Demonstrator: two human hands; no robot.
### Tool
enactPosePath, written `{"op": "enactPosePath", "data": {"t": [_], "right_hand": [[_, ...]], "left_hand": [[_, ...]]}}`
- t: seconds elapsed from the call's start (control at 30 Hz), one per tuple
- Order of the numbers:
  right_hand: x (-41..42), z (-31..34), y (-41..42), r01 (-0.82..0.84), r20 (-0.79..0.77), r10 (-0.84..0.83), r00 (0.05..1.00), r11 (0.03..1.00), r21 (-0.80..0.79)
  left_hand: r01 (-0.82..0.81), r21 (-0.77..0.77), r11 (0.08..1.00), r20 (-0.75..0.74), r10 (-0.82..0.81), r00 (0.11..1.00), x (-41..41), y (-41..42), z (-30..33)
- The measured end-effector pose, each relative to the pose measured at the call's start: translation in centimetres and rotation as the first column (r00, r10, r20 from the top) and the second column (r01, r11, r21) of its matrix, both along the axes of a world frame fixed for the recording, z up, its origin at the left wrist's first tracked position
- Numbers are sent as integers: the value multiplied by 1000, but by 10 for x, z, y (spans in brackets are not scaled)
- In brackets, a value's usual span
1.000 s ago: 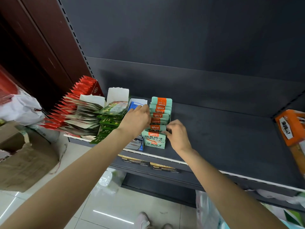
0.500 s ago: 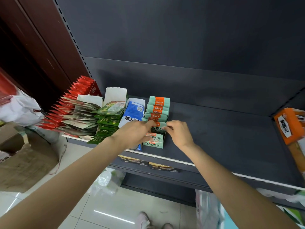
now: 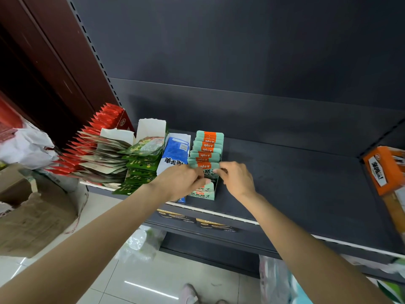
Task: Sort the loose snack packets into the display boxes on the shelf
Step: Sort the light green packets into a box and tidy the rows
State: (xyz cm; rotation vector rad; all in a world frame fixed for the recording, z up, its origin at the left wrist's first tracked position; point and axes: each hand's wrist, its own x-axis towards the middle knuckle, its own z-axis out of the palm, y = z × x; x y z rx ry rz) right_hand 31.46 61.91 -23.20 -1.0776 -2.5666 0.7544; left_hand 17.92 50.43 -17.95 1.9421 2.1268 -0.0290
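Observation:
A mint-green display box [image 3: 202,194] stands at the front of the dark shelf [image 3: 295,185], holding a row of mint packets with orange bands [image 3: 208,148]. My left hand [image 3: 182,183] and my right hand [image 3: 235,178] pinch the front packet [image 3: 205,166] of that row by its left and right edges, just above the box's front end. To the left stand a blue and white box [image 3: 174,154], green packets [image 3: 142,163] in a white-flapped box, grey packets [image 3: 103,159] and red packets [image 3: 94,132].
An orange box [image 3: 383,170] sits at the shelf's right end. A torn cardboard carton [image 3: 32,207] and a white bag [image 3: 24,143] stand on the floor at left. Plastic bags lie under the shelf. Feet show on the tiled floor below.
Both hands have drawn toward the front of the mint box and closed in on the front packet. The blue and white box, covered by my left hand a second ago, now shows.

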Motion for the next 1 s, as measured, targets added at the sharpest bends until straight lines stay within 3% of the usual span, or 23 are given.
{"op": "enactPosePath", "data": {"t": [0.07, 0.2, 0.3, 0.5, 0.6, 0.8, 1.0], "right_hand": [[0, 0, 1, -1, -11, 1, 1000, 1000, -9], [2, 0, 1, -3, -11, 3, 1000, 1000, -10], [1, -2, 2, -2, -17, 2, 1000, 1000, -18], [0, -4, 1, -9, -12, 8, 1000, 1000, -18], [0, -3, 1, -11, -1, 11, 1000, 1000, -21], [-8, 4, 10, -60, -86, 45, 995, 982, -181], [2, 6, 11, -190, -71, 176, 982, 876, -444]], "left_hand": [[-4, 14, 1000, -6, 4, 1000, 1, 2, 0], [-46, -129, 991, -23, 43, 999, -3, 12, 2], [-18, -150, 988, -198, -12, 980, -1, 16, 4], [85, -158, 984, -509, -155, 847, 12, 23, 7], [91, -132, 987, -499, -146, 854, 13, 24, 8], [40, 152, 988, -400, 25, 916, 1, 11, 9], [9, 139, 990, -396, 47, 917, 2, 13, 7]]}}
